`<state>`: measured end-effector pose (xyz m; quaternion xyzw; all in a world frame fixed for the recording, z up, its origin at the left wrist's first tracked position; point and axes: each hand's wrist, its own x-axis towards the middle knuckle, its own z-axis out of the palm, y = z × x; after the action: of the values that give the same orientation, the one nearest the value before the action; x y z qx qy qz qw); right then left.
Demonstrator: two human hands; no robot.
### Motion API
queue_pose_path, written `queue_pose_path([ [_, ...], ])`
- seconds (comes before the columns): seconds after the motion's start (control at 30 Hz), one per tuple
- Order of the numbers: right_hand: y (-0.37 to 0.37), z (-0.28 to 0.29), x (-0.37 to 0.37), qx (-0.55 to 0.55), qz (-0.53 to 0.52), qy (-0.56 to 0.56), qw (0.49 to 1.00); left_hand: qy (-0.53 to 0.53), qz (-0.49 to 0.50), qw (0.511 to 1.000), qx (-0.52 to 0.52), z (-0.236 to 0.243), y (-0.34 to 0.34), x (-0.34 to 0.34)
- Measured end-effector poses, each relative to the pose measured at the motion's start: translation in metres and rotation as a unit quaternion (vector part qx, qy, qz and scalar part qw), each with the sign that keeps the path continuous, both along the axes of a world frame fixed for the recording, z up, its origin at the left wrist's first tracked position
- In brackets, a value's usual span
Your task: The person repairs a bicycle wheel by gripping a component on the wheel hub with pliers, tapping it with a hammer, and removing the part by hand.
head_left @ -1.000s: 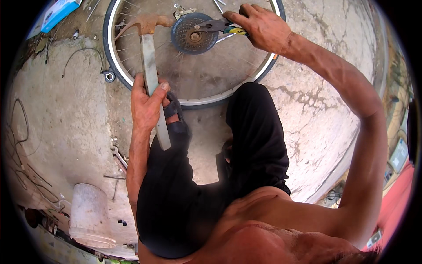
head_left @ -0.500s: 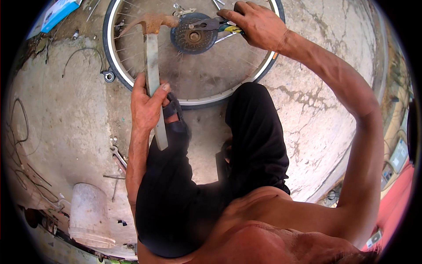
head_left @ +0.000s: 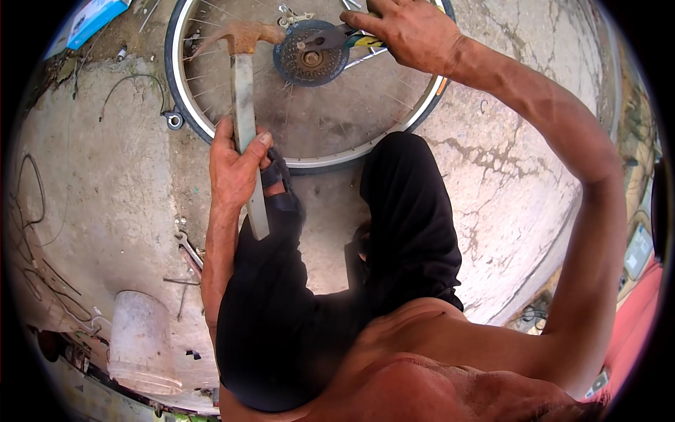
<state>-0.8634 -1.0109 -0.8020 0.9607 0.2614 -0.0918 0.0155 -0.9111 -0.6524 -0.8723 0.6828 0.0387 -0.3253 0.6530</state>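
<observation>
A bicycle wheel with a pale rim and black tyre lies on its side in front of my feet. At its centre is a dark, grimy sprocket cluster. My left hand is closed round the handle of a claw hammer, whose rusty head hangs over the spokes left of the sprockets. Gripped in my right hand is a pair of pliers with yellow and green handles. The pliers' jaws lie over the sprockets near the hub; a small piece seems to be at their tip.
On the concrete at the left lie a spanner, a thin T-shaped rod and a black cable. An upturned white bucket stands lower left. A blue box is at the far left.
My right hand has shifted slightly up and left, tilting the pliers so their jaws point more downward to the left. My left hand and the hammer have stayed in place.
</observation>
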Motion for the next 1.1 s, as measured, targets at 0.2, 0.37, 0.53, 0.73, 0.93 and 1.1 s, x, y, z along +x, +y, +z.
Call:
queue_pose_path([
  [0.2, -0.002, 0.015, 0.000, -0.068, 0.006, 0.058, 0.996, 0.001, -0.016, 1.000, 0.015, -0.002, 0.006, -0.001],
  [0.37, -0.001, 0.016, -0.006, -0.070, -0.006, 0.053, 0.996, -0.001, -0.009, 1.000, 0.004, 0.001, 0.007, -0.002],
  [0.53, -0.010, -0.015, -0.030, -0.083, -0.039, 0.028, 0.995, -0.003, -0.010, 1.000, 0.012, 0.000, 0.012, -0.003],
  [0.73, -0.001, -0.036, -0.065, -0.013, -0.143, 0.001, 0.990, 0.012, 0.019, 1.000, 0.020, 0.009, 0.010, -0.004],
  [0.93, 0.017, -0.053, -0.095, 0.091, -0.247, 0.016, 0.965, -0.001, 0.010, 1.000, 0.018, 0.002, 0.012, -0.003],
  [1.1, 0.030, -0.063, -0.118, 0.132, -0.321, 0.058, 0.936, 0.013, 0.001, 1.000, 0.018, 0.000, 0.013, -0.003],
])
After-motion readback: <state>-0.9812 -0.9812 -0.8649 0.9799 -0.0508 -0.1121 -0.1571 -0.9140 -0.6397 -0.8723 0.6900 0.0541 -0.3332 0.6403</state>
